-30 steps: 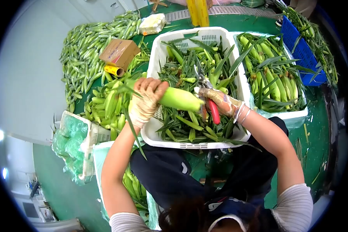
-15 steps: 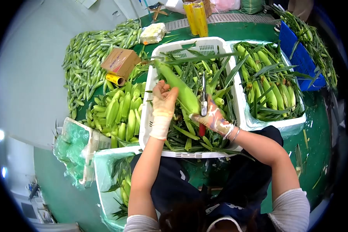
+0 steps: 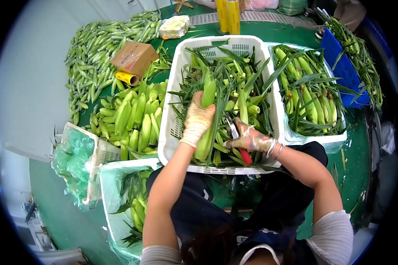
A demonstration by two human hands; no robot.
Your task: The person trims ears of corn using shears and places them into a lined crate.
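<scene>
Green corn ear (image 3: 207, 128) under left hand (image 3: 199, 115) (leaves alongside).

- My left hand (image 3: 200, 118) is curled in a closed grip, fingers upward and back of the hand towards me.
- A pale glove covers its palm and my left wrist (image 3: 192, 136), with a thin orange band just below.
- My left forearm (image 3: 169, 181) reaches forward, up and slightly inward.
- My right hand (image 3: 251, 138) sits lower, closed in its own grip, the glove on it stained and blotchy.
- Two thin bands circle my right wrist (image 3: 273, 149).
- My right elbow is bent, the forearm (image 3: 298, 165) angling inward.
- My hands are near each other, apart.
</scene>
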